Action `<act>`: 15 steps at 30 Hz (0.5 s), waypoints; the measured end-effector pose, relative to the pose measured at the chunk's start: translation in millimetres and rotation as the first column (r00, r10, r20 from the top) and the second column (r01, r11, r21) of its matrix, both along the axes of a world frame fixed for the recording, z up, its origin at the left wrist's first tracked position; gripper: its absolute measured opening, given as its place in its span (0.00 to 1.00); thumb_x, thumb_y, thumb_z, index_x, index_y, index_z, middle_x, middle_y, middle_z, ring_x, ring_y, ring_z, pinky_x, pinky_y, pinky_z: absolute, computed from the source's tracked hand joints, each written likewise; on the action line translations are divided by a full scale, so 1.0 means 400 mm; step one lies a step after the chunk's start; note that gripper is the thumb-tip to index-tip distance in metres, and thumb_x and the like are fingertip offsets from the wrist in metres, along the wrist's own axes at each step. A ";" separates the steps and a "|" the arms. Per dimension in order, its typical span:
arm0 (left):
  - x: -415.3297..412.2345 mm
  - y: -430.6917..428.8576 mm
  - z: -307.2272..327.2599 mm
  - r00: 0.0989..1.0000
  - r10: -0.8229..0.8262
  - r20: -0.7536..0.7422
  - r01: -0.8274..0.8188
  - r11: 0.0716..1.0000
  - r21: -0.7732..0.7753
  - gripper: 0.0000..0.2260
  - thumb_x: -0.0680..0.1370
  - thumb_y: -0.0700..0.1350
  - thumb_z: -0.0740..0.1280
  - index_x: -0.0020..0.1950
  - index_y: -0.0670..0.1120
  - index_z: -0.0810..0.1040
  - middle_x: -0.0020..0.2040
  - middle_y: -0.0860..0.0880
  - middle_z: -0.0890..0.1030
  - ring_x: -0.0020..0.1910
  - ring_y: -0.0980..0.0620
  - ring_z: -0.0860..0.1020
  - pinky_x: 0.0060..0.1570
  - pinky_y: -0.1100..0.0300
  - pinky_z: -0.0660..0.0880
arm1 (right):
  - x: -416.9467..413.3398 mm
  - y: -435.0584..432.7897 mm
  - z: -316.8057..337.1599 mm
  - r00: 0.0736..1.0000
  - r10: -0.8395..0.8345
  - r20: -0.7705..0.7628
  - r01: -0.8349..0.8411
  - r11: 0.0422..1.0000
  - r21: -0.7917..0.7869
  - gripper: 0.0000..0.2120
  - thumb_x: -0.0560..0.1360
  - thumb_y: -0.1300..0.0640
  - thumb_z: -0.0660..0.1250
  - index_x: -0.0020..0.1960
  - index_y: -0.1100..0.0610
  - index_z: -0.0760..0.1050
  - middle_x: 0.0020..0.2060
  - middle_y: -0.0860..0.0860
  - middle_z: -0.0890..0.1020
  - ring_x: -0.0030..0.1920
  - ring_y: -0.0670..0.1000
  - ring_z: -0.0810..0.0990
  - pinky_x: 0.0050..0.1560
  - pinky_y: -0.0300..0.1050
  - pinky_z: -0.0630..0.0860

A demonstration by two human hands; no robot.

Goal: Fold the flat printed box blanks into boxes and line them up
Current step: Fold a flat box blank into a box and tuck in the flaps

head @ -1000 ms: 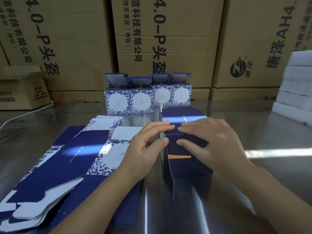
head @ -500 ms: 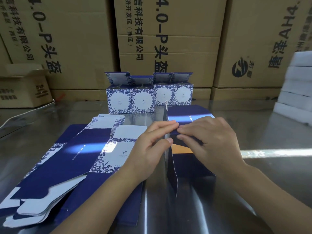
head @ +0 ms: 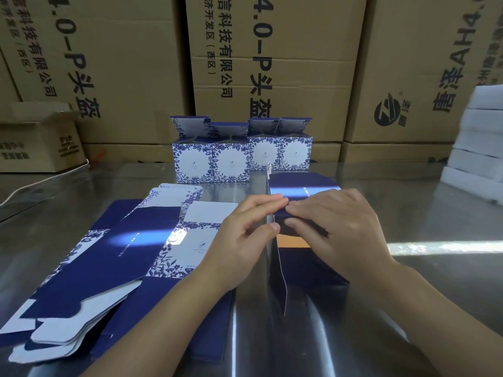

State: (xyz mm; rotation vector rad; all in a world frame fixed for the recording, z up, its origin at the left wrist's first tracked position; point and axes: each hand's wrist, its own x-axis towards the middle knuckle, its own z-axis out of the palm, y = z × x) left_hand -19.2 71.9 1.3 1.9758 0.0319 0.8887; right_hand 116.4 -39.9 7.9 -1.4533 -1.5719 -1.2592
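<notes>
**Dark blue printed cardboard box point(head: 302, 186), half folded, with its near end between both hands**

The box lies on its side on the shiny metal desk point(head: 408, 281). Its long axis runs away from the person toward the row of four finished blue-and-white floral boxes point(head: 239, 161). The left hand point(head: 245, 235) pinches the near flap's edge from the left and the right hand point(head: 345, 227) pinches it from the right, fingertips almost meeting. The stack of flat blue-and-white box blanks point(head: 122, 248) lies just beside the left hand.

Dim light, glare streaks on the shiny table point(head: 435, 273), wide-angle bowing at edges.
</notes>
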 end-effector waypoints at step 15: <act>0.002 0.002 -0.004 1.000 -0.007 -0.008 0.007 1.000 0.022 0.20 0.73 0.43 0.58 0.65 0.48 0.73 0.63 0.53 0.74 0.65 0.62 0.70 0.65 0.68 0.63 | -0.020 -0.005 0.003 0.993 -0.001 -0.120 -0.007 0.998 -0.068 0.10 0.73 0.51 0.67 0.46 0.54 0.84 0.43 0.45 0.85 0.41 0.54 0.82 0.46 0.45 0.68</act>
